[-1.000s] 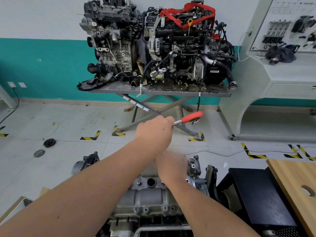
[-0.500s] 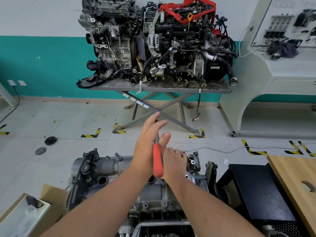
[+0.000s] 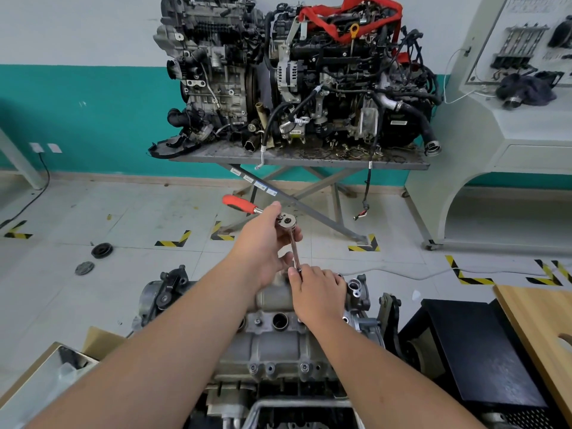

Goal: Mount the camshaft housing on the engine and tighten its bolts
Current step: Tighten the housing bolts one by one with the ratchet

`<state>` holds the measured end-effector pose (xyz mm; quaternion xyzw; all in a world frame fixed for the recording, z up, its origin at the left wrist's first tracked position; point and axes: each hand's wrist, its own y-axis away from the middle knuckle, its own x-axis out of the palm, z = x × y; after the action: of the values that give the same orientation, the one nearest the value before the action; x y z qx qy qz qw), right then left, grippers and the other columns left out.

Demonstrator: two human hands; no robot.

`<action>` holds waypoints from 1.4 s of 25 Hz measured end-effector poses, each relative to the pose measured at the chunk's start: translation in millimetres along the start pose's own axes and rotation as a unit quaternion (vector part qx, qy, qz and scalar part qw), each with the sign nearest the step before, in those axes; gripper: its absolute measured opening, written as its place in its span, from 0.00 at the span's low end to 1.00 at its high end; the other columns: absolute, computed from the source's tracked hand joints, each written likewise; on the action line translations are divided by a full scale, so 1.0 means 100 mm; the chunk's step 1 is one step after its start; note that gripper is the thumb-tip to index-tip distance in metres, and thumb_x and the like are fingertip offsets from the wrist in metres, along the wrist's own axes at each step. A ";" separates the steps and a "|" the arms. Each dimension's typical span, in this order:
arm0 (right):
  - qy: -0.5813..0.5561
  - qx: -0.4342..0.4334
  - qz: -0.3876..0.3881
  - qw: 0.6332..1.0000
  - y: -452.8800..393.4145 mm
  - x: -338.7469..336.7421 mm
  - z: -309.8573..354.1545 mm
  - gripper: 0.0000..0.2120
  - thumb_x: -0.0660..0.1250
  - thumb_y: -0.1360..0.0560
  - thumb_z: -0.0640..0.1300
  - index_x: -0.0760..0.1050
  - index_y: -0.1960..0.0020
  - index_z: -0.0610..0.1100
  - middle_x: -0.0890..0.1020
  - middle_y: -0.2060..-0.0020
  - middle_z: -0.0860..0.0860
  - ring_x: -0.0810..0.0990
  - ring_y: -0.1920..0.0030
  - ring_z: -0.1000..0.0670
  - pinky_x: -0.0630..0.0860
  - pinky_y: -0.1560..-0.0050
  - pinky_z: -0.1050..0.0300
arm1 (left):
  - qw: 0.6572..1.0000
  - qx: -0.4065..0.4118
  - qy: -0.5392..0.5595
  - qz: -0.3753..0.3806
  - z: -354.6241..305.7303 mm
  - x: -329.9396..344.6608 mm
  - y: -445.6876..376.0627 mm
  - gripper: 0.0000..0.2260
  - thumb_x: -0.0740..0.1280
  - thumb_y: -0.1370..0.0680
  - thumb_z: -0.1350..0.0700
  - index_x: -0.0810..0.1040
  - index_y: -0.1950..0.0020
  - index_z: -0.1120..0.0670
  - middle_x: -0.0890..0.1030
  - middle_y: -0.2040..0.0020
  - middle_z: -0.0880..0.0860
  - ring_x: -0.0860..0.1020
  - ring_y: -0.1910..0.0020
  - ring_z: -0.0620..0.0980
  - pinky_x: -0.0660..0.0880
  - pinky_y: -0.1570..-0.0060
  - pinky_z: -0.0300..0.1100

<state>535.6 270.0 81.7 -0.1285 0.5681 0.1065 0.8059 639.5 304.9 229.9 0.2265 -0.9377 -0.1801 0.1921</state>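
Both hands grip the red-handled steel ratchet wrench (image 3: 288, 233).
Left hand (image 3: 263, 243) clasps its head; right hand (image 3: 315, 289) pinches the extension's base above the grey aluminium camshaft housing (image 3: 272, 342).

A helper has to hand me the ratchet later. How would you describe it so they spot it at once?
Find the grey engine at the bottom centre. Above its far end the left hand grips the ratchet; the right hand steadies its thin extension. It is the only tool with an orange-red handle.
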 end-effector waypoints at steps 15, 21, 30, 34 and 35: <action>-0.018 -0.064 0.110 0.992 -0.21 -0.31 0.04 0.13 0.54 0.15 0.47 0.67 0.36 0.40 0.81 0.46 0.40 0.79 0.47 0.39 0.66 0.58 0.52 | 0.989 0.013 -0.138 0.054 -0.21 0.13 -0.08 0.18 0.58 0.18 0.40 0.72 0.55 0.55 0.77 0.67 0.52 0.78 0.67 0.50 0.83 0.53 0.50; -0.003 -0.081 0.121 0.989 -0.23 -0.38 0.04 0.14 0.53 0.15 0.48 0.67 0.36 0.39 0.81 0.48 0.40 0.79 0.47 0.38 0.66 0.58 0.52 | 0.986 0.029 -0.152 0.066 -0.23 0.08 -0.11 0.20 0.57 0.18 0.39 0.72 0.55 0.55 0.77 0.68 0.52 0.78 0.67 0.49 0.83 0.53 0.51; -0.086 -0.041 0.193 0.977 -0.35 -0.56 0.05 0.10 0.61 0.20 0.46 0.73 0.56 0.42 0.81 0.58 0.46 0.78 0.53 0.45 0.70 0.57 0.54 | 0.986 -0.007 -0.145 0.086 -0.23 0.17 -0.19 0.16 0.62 0.19 0.41 0.71 0.54 0.54 0.76 0.66 0.52 0.77 0.70 0.48 0.82 0.59 0.46; -0.126 0.007 0.241 0.962 -0.42 -0.53 0.12 0.12 0.61 0.22 0.47 0.77 0.55 0.40 0.84 0.56 0.43 0.79 0.57 0.46 0.73 0.57 0.54 | 0.990 -0.029 -0.110 0.087 -0.19 0.23 -0.16 0.16 0.63 0.19 0.41 0.71 0.56 0.53 0.75 0.68 0.52 0.74 0.73 0.47 0.79 0.65 0.43; -0.144 0.019 0.239 0.960 -0.41 -0.51 0.13 0.11 0.60 0.23 0.46 0.75 0.58 0.41 0.84 0.57 0.42 0.78 0.60 0.46 0.72 0.59 0.55 | 0.990 -0.029 -0.104 0.088 -0.19 0.24 -0.16 0.17 0.63 0.19 0.41 0.70 0.57 0.53 0.74 0.70 0.51 0.73 0.73 0.47 0.79 0.66 0.42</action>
<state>543.4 234.3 137.1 0.0429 0.4618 0.3023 0.8328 633.9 275.3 245.8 0.1176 -0.9633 -0.2120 0.1152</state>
